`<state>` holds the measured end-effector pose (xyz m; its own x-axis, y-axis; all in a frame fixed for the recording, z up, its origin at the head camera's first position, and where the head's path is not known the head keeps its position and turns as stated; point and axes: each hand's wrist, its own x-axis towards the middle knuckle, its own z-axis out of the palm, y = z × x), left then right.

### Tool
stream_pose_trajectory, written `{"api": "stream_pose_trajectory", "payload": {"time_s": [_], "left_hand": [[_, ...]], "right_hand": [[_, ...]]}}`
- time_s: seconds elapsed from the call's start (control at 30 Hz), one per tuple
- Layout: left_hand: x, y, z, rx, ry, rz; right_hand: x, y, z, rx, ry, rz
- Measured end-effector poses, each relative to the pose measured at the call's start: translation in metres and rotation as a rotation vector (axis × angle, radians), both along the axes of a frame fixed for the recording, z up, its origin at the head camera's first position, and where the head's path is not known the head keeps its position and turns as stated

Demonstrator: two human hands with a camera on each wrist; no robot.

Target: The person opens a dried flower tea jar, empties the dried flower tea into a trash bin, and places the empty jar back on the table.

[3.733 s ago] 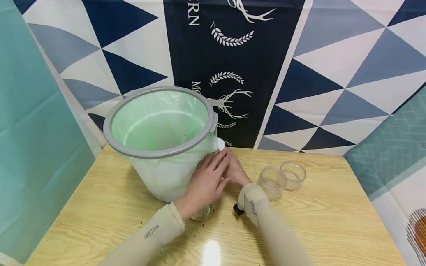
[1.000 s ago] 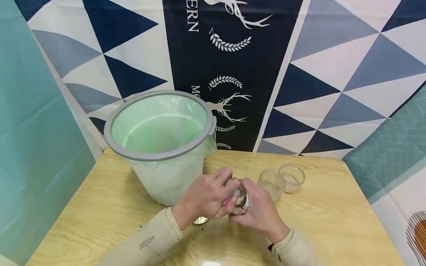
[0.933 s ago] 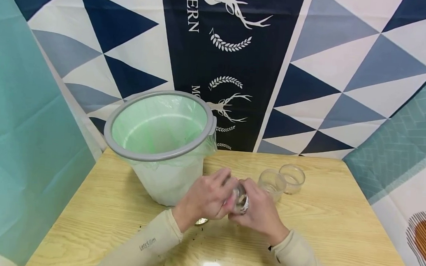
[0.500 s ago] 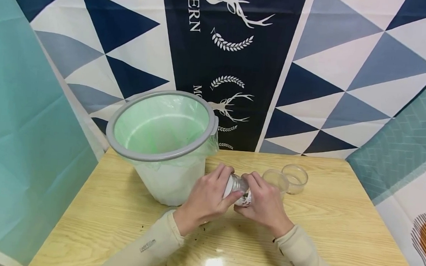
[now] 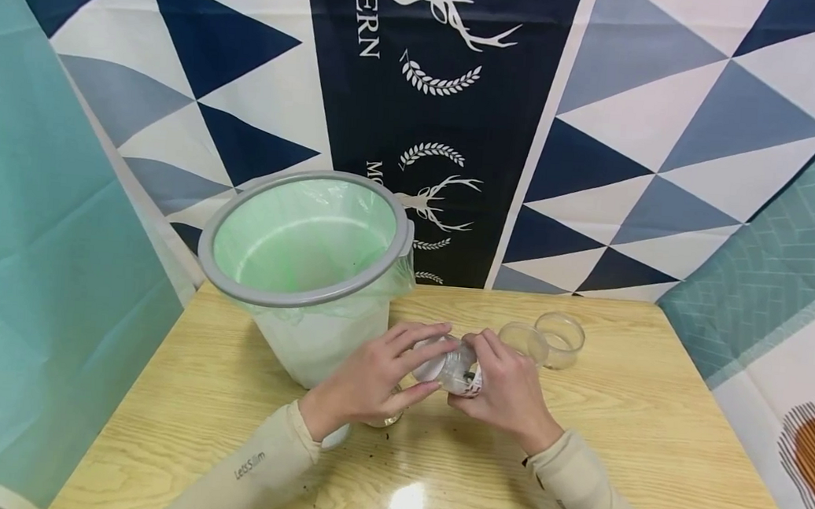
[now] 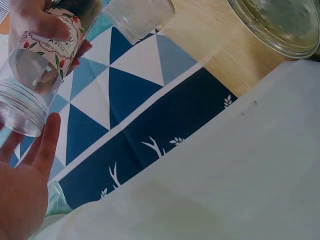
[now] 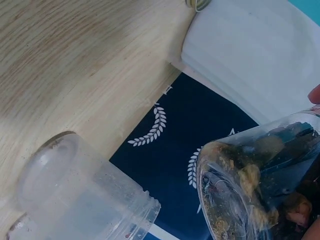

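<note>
Right hand (image 5: 507, 392) gripping labelled jar (image 5: 462, 370), tilted toward ten o'clock; left hand (image 5: 370, 378), fingers spread, cupping white lid (image 5: 427, 361) by bin (image 5: 306, 279)

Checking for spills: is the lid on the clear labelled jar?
No, the left wrist view shows the clear labelled jar with its threaded mouth open.
</note>
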<state>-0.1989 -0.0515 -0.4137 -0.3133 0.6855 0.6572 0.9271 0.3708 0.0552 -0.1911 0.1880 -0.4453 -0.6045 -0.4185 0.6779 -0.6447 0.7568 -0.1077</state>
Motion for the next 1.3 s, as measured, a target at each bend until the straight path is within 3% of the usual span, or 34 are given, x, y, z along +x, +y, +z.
{"api": "stream_pose_trajectory", "payload": {"time_s": [0.2, 0.5, 0.63, 0.8, 0.97, 1.3], "left_hand": [[0.001, 0.0018, 0.0022, 0.06, -0.057, 0.047], [0.0045, -0.0001, 0.0009, 0.061, -0.093, 0.105], [0.0043, -0.001, 0.0021, 0.075, -0.082, 0.045], [0.0032, -0.0013, 0.0047, 0.036, 0.007, -0.053], [0.0021, -0.0015, 0.0039, 0.024, 0.038, -0.08], [0.0025, 0.0036, 0.0045, 0.088, -0.023, 0.03]], "right_hand": [[0.0018, -0.0004, 0.0022, 0.007, 0.015, 0.007], [0.0025, 0.0006, 0.0004, -0.001, -0.001, 0.008], [0.0026, 0.0002, 0.0004, -0.006, -0.011, 0.011], [0.0024, -0.001, 0.0018, -0.006, -0.009, 0.013], [0.0027, -0.0005, 0.0018, -0.001, -0.01, 0.008], [0.0036, 0.0006, 0.0007, -0.001, -0.009, 0.007]]}}
